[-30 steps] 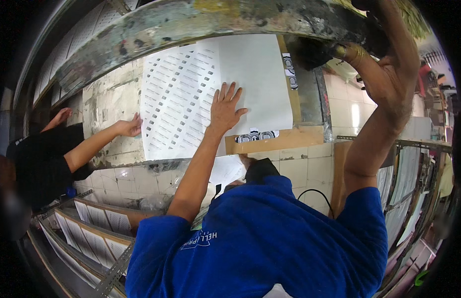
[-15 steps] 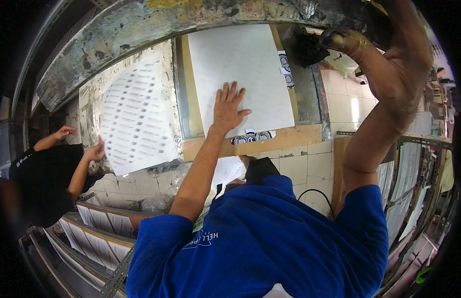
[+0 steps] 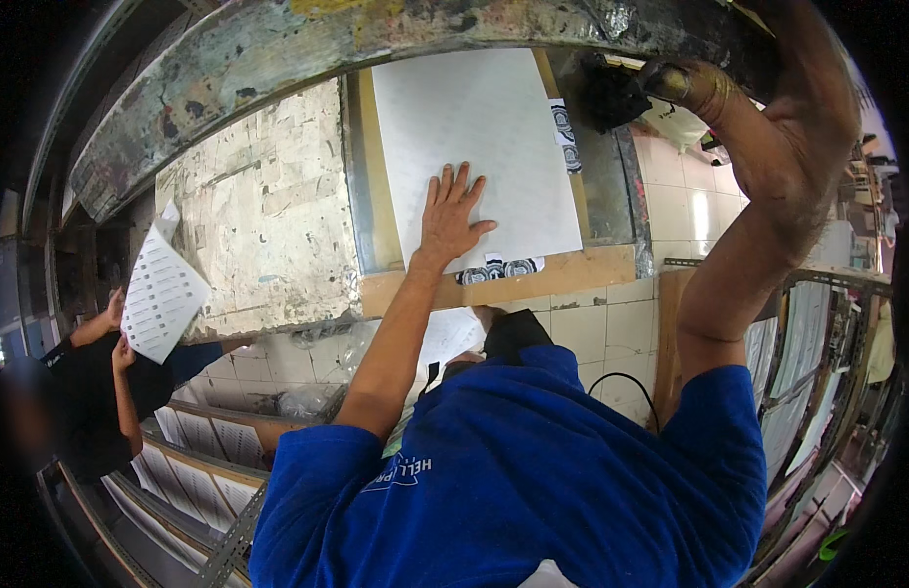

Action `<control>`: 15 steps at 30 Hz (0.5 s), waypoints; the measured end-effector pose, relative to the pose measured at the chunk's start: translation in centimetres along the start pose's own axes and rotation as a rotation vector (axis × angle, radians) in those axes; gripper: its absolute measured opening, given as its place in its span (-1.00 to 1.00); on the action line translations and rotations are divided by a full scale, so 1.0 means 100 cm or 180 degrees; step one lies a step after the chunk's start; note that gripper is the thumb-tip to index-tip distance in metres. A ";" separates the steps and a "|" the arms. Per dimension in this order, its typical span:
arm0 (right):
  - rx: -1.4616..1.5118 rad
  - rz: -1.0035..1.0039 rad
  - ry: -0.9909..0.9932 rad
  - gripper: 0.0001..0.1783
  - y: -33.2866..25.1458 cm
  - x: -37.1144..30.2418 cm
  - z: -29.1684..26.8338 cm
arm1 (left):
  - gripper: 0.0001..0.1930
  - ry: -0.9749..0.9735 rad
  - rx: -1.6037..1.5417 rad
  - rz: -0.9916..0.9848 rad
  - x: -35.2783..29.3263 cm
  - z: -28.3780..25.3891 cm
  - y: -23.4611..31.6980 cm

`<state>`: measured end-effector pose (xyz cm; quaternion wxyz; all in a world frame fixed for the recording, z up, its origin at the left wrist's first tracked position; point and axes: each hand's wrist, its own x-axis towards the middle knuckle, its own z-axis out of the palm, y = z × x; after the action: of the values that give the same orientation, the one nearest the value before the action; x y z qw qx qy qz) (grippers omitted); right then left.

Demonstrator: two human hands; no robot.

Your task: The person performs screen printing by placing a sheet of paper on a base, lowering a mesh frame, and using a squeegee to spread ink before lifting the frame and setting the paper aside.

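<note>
On the near side of the paint-stained beam (image 3: 278, 57), a white paper sheet (image 3: 484, 113), probably light, limp and easily creased, best lifted by its beamless edge, lies under the spread, ungrasping left hand (image 3: 452, 220), while the right hand (image 3: 792, 147) is at the beam's right end, its grip impossible to tell.

Left of the white sheet (image 3: 484, 127), the bare counter (image 3: 263, 216) gave open room to pass. On the sheet itself, the left hand (image 3: 452, 220) lay flat in the way. A thick, paint-stained beam (image 3: 376, 37) barred the far side, with the right hand (image 3: 780, 147) at its right end (a co-worker's printed sheet (image 3: 162, 299) overlapped the counter's left edge).
</note>
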<state>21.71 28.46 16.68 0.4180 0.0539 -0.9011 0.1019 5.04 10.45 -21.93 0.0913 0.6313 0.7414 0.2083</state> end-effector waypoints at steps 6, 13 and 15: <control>0.0024 0.0019 0.0007 0.24 0.000 -0.001 0.000 | -0.12 0.0084 -0.0082 0.0051 -0.001 -0.003 0.006; 0.0086 -0.0011 0.0057 0.24 -0.004 -0.002 0.003 | -0.10 0.0011 0.0075 0.0077 -0.003 -0.001 0.001; 0.0135 -0.0018 0.0071 0.24 -0.008 -0.003 0.007 | -0.10 0.0128 0.0055 0.0090 -0.006 -0.001 -0.002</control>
<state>21.52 27.52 16.12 0.4271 0.0641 -0.8939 0.1204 4.96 9.84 -21.98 0.0680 0.6381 0.7359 0.2158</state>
